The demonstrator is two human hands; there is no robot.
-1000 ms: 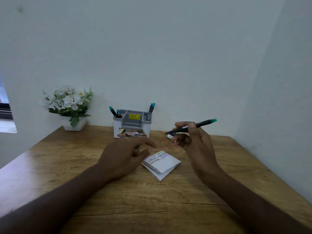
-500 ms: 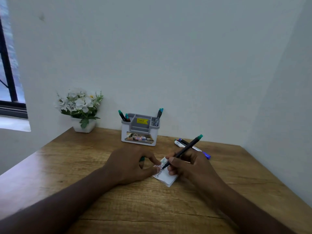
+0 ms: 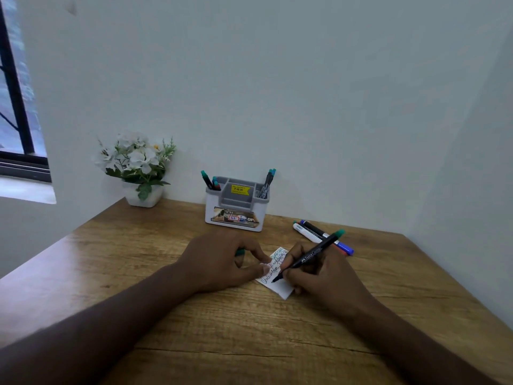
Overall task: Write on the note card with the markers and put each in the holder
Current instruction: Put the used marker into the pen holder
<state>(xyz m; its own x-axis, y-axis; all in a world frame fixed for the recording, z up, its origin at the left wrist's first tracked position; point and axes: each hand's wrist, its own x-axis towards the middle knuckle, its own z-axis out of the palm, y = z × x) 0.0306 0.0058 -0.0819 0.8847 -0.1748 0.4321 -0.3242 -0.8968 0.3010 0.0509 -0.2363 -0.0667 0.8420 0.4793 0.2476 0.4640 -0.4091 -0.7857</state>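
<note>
A white note card [image 3: 279, 286] with several lines of coloured writing lies on the wooden table [image 3: 249, 343]. My right hand [image 3: 322, 279] grips a black marker with a green end [image 3: 311, 255], its tip touching the card. My left hand [image 3: 222, 259] presses the card's left edge with fingertips and holds a green marker cap [image 3: 240, 252]. A grey and white holder [image 3: 236, 204] stands at the back with markers in its left and right slots. Loose markers [image 3: 319, 234] lie to the holder's right.
A white pot of white flowers [image 3: 138, 168] stands at the table's back left corner. Walls close the back and right sides. A window [image 3: 16, 107] is at the far left.
My right hand came down from the air with the marker and set its tip on the card. My left hand stayed on the card. The view tilted slightly.
</note>
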